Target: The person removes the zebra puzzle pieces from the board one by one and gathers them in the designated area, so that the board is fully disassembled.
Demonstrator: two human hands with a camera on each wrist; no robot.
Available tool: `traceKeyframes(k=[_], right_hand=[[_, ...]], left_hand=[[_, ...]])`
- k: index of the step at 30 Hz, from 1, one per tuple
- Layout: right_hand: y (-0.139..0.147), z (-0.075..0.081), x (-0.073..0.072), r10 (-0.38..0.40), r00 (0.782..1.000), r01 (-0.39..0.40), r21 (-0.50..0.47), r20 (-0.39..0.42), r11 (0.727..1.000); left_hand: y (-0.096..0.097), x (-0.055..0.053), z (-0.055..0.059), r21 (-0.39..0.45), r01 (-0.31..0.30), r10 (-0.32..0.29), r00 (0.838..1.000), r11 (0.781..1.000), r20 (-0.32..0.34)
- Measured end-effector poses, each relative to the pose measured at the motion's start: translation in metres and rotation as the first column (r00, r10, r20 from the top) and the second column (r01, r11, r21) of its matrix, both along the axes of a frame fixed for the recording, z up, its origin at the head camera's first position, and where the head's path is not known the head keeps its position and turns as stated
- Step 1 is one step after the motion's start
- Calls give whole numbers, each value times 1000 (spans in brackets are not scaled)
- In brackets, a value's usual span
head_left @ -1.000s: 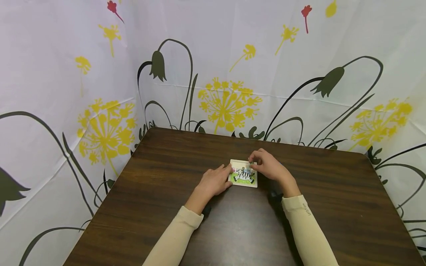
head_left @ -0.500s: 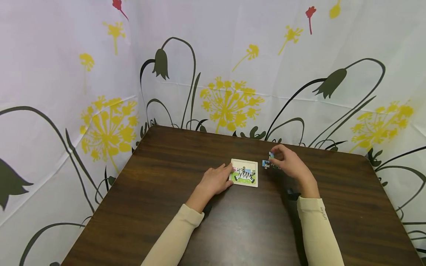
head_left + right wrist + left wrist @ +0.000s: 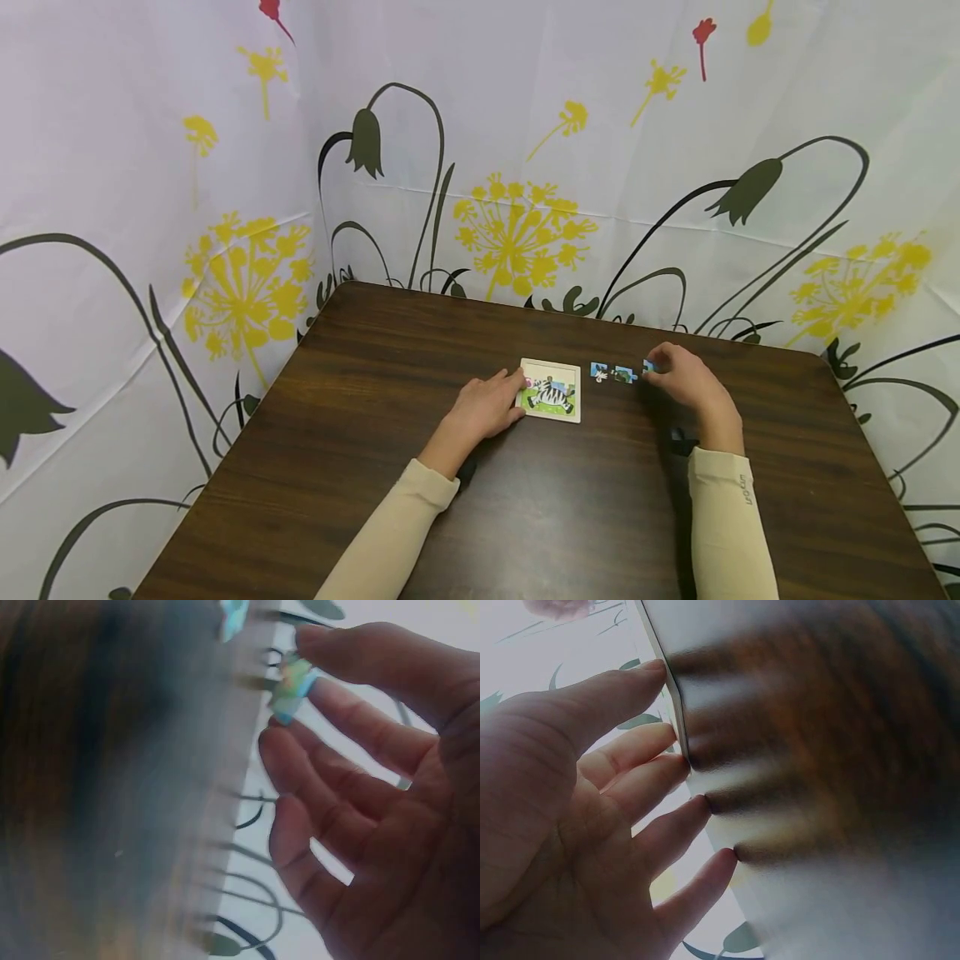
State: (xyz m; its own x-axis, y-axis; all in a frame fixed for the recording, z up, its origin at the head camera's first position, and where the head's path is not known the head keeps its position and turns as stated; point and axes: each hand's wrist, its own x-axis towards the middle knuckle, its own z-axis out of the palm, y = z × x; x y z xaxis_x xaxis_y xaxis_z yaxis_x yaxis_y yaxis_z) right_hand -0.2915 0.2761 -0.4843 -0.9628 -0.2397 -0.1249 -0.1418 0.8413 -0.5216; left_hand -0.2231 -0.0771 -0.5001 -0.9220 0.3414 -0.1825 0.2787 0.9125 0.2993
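A small zebra jigsaw puzzle (image 3: 551, 397) in a pale wooden frame (image 3: 551, 364) lies on the table; its upper part shows bare wood. My left hand (image 3: 485, 407) rests at the frame's left side, fingers extended. In the left wrist view its thumb and fingertips (image 3: 676, 769) meet the frame's edge and the tabletop. To the right, my right hand (image 3: 684, 377) pinches a blue puzzle piece (image 3: 648, 367) between thumb and fingers, close over the table. The right wrist view shows this piece (image 3: 291, 688) by the thumb tip, other fingers loosely bent.
Two more puzzle pieces lie between the frame and my right hand: a blue one with zebra stripes (image 3: 598, 372) and a darker green-blue one (image 3: 624, 374). The brown wooden table (image 3: 420, 333) ends at the back against a flower-printed white curtain (image 3: 510, 125).
My right hand has moved from the frame's upper right corner to the right, past the two loose pieces, carrying the blue puzzle piece. The left hand has stayed at the frame.
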Motion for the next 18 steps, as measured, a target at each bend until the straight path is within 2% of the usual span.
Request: traceKeyframes(k=[7,18], right_hand=[[5,-12,-2,-2,999,0,23,54,1000],[4,-20,-7,-12,999,11,21,37,1000]], left_hand=[[0,1,1,-3,2,-2,1000,1000,3],[0,1,2,-10,-1,1,1000,1000,5]])
